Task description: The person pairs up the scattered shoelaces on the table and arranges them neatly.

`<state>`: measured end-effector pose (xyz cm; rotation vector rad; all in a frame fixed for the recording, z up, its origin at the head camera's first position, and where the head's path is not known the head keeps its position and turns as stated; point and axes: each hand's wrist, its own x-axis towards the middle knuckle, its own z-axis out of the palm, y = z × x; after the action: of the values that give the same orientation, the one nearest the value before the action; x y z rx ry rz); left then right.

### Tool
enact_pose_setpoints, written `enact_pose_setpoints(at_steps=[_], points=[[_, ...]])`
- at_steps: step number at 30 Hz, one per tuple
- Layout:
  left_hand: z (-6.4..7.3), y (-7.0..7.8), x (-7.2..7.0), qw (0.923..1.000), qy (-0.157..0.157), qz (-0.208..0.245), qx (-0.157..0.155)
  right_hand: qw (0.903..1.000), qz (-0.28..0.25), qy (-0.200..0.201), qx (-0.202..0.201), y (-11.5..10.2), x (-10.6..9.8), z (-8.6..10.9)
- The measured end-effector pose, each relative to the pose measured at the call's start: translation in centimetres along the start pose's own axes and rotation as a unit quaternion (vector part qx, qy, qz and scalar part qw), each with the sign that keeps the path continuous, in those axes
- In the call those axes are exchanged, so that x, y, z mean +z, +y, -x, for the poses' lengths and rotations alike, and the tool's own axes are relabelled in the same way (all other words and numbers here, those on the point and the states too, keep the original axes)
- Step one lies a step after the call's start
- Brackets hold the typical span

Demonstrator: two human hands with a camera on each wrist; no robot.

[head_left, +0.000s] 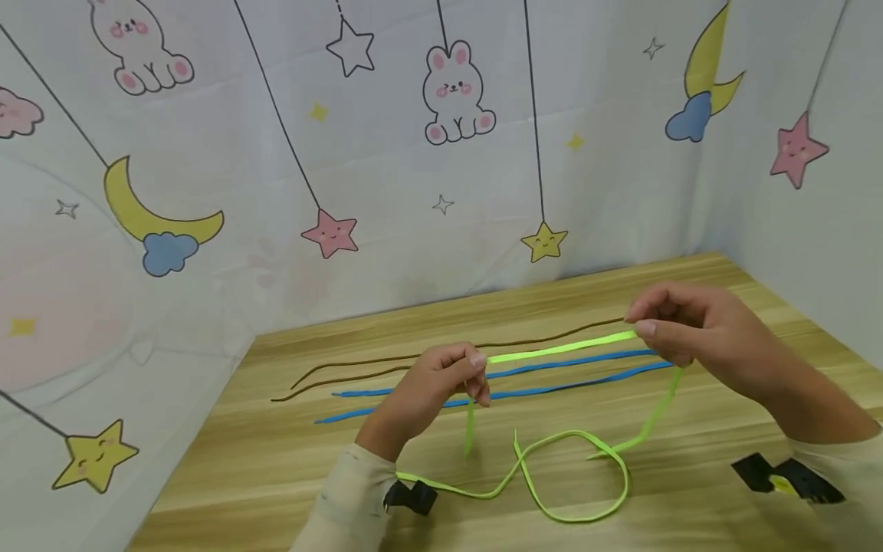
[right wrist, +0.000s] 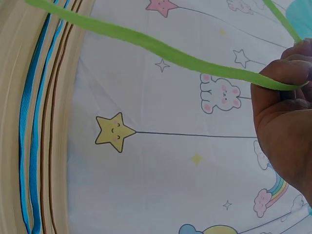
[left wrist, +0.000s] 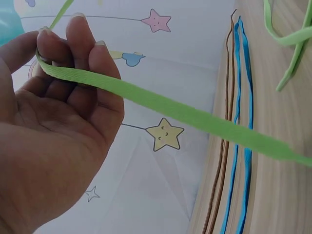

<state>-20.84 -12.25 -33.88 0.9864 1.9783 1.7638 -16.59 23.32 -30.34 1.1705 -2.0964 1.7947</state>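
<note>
A flat bright-green shoelace [head_left: 562, 347] stretches between my two hands above the table. My left hand [head_left: 438, 383] pinches it between thumb and fingers, and a tail hangs down below that hand. At the other end of the stretch my right hand [head_left: 710, 333] pinches it too, its tail dropping toward the tabletop. In the left wrist view the green lace [left wrist: 170, 111] passes over the curled fingertips and slopes down across the palm side. The right wrist view shows the lace [right wrist: 170, 53] running into the bent fingers. A second green shoelace [head_left: 579, 520] lies looped on the table below.
Two blue shoelaces [head_left: 552, 389] lie side by side across the wooden table [head_left: 241, 475]. Behind them are two thin brown laces [head_left: 331, 381], partly hidden by my hands. A white cloth with printed stars and rabbits [head_left: 455, 92] hangs along the table's far edge.
</note>
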Motion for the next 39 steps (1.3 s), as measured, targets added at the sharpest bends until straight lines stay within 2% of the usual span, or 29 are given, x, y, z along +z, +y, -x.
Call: enact_pose_setpoints(at_steps=[6,15,23,31,39], points=[[0.4,0.0,-1.1,0.9995,0.027,0.010,-0.009,0.9989,-0.043,-0.009,-0.017,0.2,-0.5,0.1],[1.1,-0.4,-3.0,0.9985,0.049,-0.004,-0.023,0.9920,-0.110,0.016,-0.060,0.6,-1.0,0.1],[2.0,-0.9,-4.3,0.9974,0.064,-0.010,-0.031,0.9975,-0.062,0.019,-0.027,0.5,-1.3,0.0],[3.4,-1.4,-5.9,0.9956,0.075,-0.027,-0.051,0.9988,-0.043,0.020,-0.007,1.4,-1.6,0.0],[4.8,-1.6,-7.5,0.9921,0.081,-0.062,-0.073,0.9993,-0.031,0.018,0.005,1.9,-1.5,0.0]])
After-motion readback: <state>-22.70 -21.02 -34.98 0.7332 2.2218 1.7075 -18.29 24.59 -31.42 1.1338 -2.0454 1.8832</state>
